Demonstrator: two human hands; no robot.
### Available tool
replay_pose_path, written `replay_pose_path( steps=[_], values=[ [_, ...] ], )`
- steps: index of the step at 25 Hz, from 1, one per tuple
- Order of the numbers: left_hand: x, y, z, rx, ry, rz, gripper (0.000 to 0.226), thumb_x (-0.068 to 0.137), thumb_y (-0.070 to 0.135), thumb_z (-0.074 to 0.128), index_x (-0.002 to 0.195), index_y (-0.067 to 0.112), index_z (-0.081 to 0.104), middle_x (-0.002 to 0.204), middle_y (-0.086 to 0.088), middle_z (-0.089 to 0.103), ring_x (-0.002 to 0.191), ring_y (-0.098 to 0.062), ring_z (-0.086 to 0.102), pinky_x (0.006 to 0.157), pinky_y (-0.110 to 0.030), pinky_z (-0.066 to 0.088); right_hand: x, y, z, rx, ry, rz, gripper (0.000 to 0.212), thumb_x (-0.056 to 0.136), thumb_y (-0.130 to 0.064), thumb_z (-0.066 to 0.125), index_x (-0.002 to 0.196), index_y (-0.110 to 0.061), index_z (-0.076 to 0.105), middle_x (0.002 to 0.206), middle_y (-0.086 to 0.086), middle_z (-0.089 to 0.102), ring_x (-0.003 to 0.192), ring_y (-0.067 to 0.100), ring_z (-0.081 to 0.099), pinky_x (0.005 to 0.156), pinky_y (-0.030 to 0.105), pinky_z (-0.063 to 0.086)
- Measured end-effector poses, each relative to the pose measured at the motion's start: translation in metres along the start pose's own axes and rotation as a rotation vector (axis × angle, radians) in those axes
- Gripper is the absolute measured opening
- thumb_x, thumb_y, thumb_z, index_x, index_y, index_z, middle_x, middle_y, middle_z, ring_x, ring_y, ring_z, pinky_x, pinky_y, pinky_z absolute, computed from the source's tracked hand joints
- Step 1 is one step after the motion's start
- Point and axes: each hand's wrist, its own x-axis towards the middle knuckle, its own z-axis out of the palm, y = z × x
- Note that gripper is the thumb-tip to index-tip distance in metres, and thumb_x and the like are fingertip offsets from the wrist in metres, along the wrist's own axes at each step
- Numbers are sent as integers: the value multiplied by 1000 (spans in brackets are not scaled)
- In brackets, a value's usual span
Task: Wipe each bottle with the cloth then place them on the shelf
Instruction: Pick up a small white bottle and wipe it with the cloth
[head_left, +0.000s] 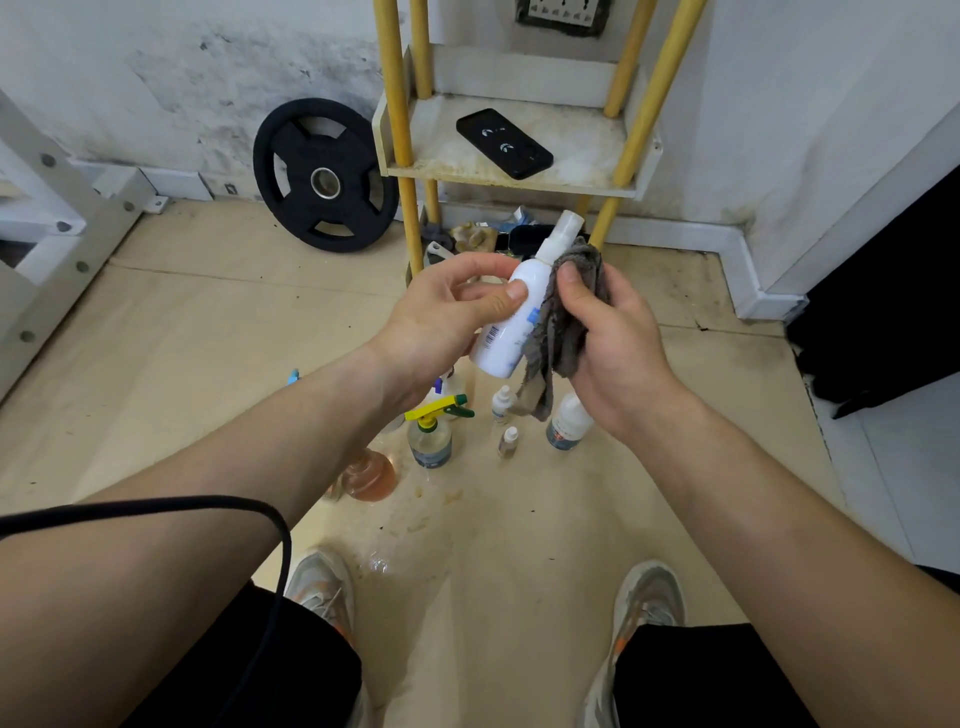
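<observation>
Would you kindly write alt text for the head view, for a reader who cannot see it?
A left hand holds a white spray bottle; the right hand presses a grey cloth against it. Other bottles stand on the floor before a shelf.

Black weight plate (325, 175) leaning upright against the stained wall (156, 62). Dark phone (504, 143) lying flat. Black cable (156, 505) looping lower left. Small clutter (475, 236) by the skirting, possibly packaging. White bolted frame (62, 208) far left.
</observation>
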Motion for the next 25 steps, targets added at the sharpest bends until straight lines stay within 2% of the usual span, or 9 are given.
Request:
replay_pose_path(
  steps=[6,10,11,13,16,18,20,23,25],
  values=[
    [1,1,-6,-46,-111,-49,29,101,20,55,127,9,64,112,-18,70,92,-24,67,81,-40,55,-5,-14,-7,77,-93,35,18,93,-3,62,111,-5,62,106,13,69,98,24,67,88,40,54],
    [-1,-1,1,-27,-62,-89,20,101,23,57,108,7,67,98,-6,68,73,-13,66,64,-28,55,-5,-18,-7,66,-23,45,8,94,-3,63,101,-6,67,99,12,70,91,22,69,79,33,57],
    [-2,-3,4,-35,-29,-84,16,100,24,59,103,9,66,98,-5,67,70,-12,66,62,-28,54,-4,-18,-7,69,-1,55,7,94,-3,64,99,-6,67,97,12,71,88,22,70,78,33,57],
    [-5,-5,9,-32,-11,-51,18,93,28,69,101,12,65,99,-6,70,77,-16,68,69,-32,56,-4,-18,-7,74,33,71,5,94,-6,65,99,-6,66,94,11,71,87,23,70,77,36,59],
    [-8,-6,11,71,-24,0,37,81,20,82,113,15,63,110,-8,71,94,-25,72,81,-37,60,-2,-16,-9,90,42,80,11,96,-10,64,106,-5,64,101,13,71,92,25,71,84,43,59],
    [-7,-4,8,-17,-55,-11,35,87,11,76,119,12,63,110,-11,71,91,-28,71,79,-38,58,-1,-16,-11,121,10,83,16,98,-10,61,113,-4,62,111,17,70,98,27,71,87,44,59],
    [-6,0,3,-155,-124,-83,32,93,12,67,125,10,64,107,-12,71,88,-25,68,75,-37,54,1,-15,-15,160,-26,86,22,98,-10,59,118,-2,60,123,22,66,106,30,69,92,45,57],
    [-7,3,-1,-237,-197,-201,32,100,17,55,130,11,64,112,-11,67,86,-22,65,67,-32,56,5,-10,-20,205,-64,93,38,94,-13,64,127,3,54,136,30,57,125,40,59,107,58,45],
    [-7,2,1,-202,-191,-202,31,102,20,51,129,11,65,114,-11,66,91,-25,62,67,-32,57,4,-9,-19,210,-71,80,54,88,-17,72,132,6,51,138,33,54,129,45,54,110,63,40]
  ],
)
